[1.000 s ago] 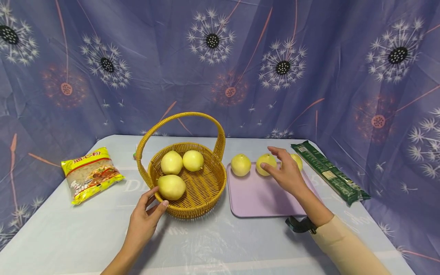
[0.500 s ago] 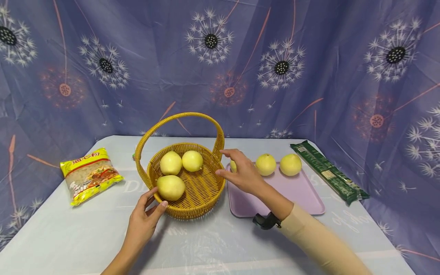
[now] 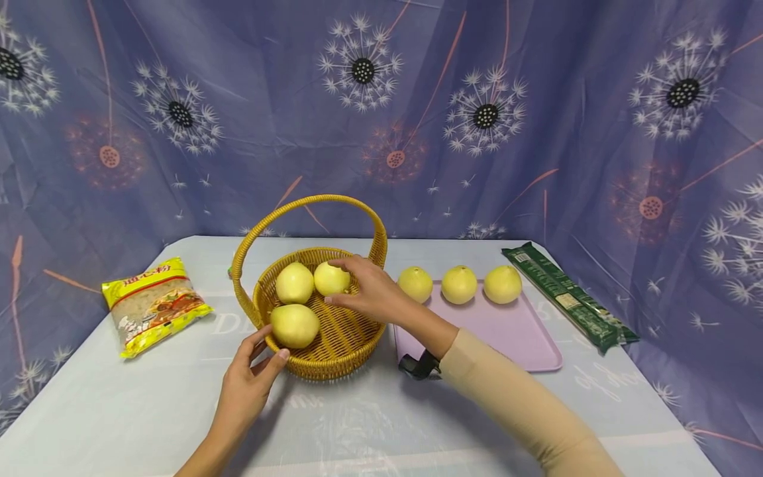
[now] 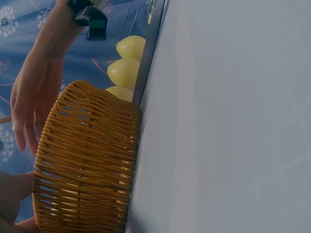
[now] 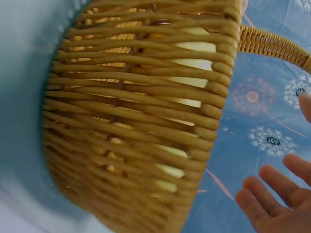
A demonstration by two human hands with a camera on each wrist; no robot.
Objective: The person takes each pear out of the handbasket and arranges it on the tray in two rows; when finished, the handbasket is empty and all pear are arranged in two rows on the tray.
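Note:
A yellow-brown wicker basket (image 3: 324, 368) with a tall hoop handle holds three pale yellow pears, one of them the front pear (image 3: 295, 326). My left hand (image 3: 247, 384) grips its front left rim; the left wrist view shows a thumb (image 4: 19, 185) right at the weave. Over the basket's right side hovers my right hand (image 3: 372, 291), fingers spread, nothing in them. It overlaps the rear right pear (image 3: 330, 281). In the right wrist view its fingertips (image 5: 252, 194) stand beyond the rim, apart from it.
A lilac tray (image 3: 512, 344) lies right of the basket, with three pears (image 3: 459, 285) in a row along its back. Long green packets (image 3: 566, 298) lie farther right. A yellow printed bag (image 3: 155, 305) lies at the left. A patterned curtain (image 3: 429, 185) hangs behind the table.
My right hand has swept left from above the tray to over the basket, staying empty. The pears on the tray have come into view. My left hand keeps its place on the rim.

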